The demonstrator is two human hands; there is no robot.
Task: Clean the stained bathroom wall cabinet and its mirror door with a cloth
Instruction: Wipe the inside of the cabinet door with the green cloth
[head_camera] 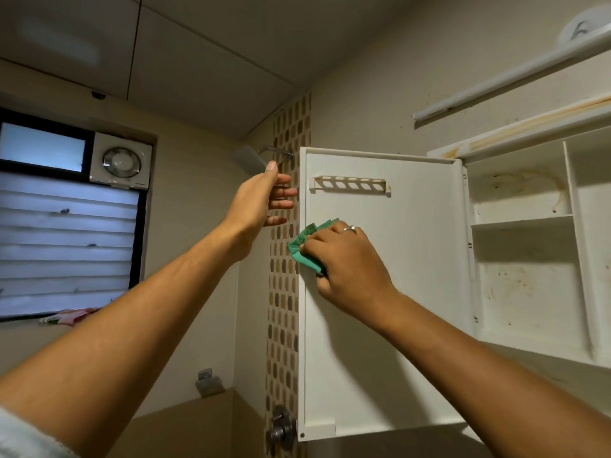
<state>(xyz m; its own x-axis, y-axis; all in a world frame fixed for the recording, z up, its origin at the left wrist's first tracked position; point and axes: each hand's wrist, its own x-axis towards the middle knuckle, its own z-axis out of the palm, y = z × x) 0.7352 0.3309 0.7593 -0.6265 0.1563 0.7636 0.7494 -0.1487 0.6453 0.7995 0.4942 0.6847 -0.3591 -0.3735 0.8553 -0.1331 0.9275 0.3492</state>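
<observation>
With the green cloth (pixel 305 247) clamped under the right hand (pixel 344 262) and the left hand (pixel 261 200) splayed just beside the open door's (pixel 380 309) free edge, the unbraced door could have been swung away by wiping pressure.

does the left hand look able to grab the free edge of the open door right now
Probably yes: the left hand is open with its fingertips right beside the door edge, nothing between them. The right hand presses the green cloth lower down.

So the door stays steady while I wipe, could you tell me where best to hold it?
Grip the cabinet door by its free vertical edge, from the left, where the open left hand hovers. It hangs swung out, hinged on its right, and the right hand presses the green cloth there.
</observation>
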